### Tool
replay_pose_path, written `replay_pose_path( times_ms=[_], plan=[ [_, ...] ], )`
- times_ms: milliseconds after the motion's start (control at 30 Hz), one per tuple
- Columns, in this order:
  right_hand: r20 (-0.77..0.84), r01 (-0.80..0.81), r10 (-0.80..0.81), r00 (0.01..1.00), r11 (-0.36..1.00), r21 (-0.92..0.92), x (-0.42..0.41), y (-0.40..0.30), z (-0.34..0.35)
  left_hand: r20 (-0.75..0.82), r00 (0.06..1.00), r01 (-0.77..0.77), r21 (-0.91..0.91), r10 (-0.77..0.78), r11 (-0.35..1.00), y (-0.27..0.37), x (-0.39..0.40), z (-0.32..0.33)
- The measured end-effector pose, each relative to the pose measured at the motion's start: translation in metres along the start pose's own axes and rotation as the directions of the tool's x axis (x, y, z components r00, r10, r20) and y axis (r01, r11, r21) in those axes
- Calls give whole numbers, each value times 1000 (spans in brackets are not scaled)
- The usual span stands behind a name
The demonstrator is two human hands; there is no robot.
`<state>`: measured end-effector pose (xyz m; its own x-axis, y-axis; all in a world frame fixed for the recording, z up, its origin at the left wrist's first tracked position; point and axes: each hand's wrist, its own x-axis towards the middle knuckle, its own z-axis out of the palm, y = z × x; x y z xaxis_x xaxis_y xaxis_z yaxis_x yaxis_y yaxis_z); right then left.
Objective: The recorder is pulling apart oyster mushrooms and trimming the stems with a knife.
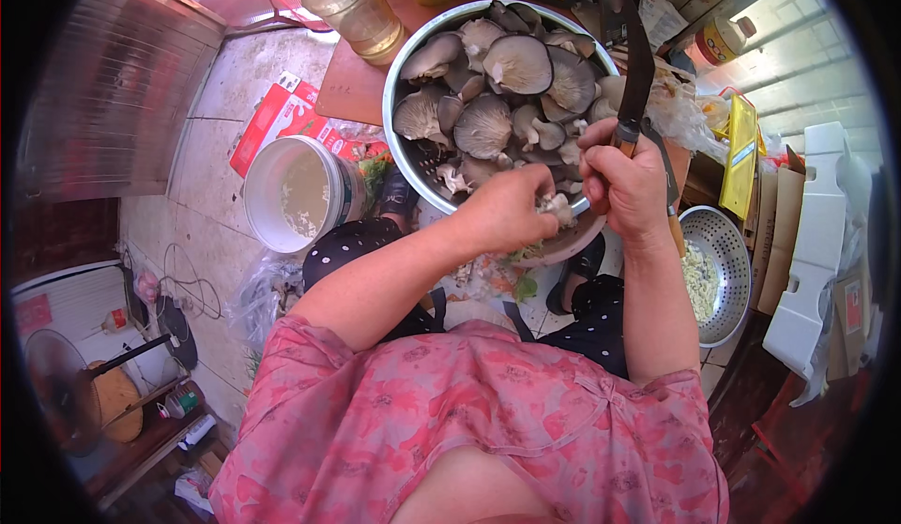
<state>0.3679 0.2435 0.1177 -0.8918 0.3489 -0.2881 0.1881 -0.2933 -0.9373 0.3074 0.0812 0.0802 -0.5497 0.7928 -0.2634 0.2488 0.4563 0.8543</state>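
Observation:
A large metal colander (392, 112), heaped with grey oyster mushrooms (517, 65), stands before me. At its near rim my left hand (512, 207) has its fingers closed on a pale mushroom piece (556, 209). My right hand (625, 178), beside the colander's right rim, grips a knife (639, 66) by its wooden handle, with the dark blade pointing up and away from me. Below the near rim, partly hidden by my left hand, is a brownish basin (563, 246).
A white bucket (257, 204) of cloudy water stands left of the colander. A glass jar (352, 14) is on the table (350, 91). At right are a second colander (735, 271) with pale shreds, another wooden-handled blade (665, 165) and a yellow slicer (739, 158). Scraps lie on the floor.

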Motion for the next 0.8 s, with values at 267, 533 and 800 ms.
replay_pose_path(
  times_ms=[267, 533, 800],
  plan=[
    [-8, 13, -13, 1000, 999, -50, -25, 13, -14, 134, 978, -176, 135, 158, 975, -12, -17, 46],
    [53, -14, 26, 998, 976, -216, -34, 39, -3, -54, 974, -206, 213, 222, 955, 4, -54, -36],
    [356, -54, 182, 917, 938, -341, -66, 65, 63, -689, 553, 78, -517, -468, 853, -137, -252, -124]
  ],
)
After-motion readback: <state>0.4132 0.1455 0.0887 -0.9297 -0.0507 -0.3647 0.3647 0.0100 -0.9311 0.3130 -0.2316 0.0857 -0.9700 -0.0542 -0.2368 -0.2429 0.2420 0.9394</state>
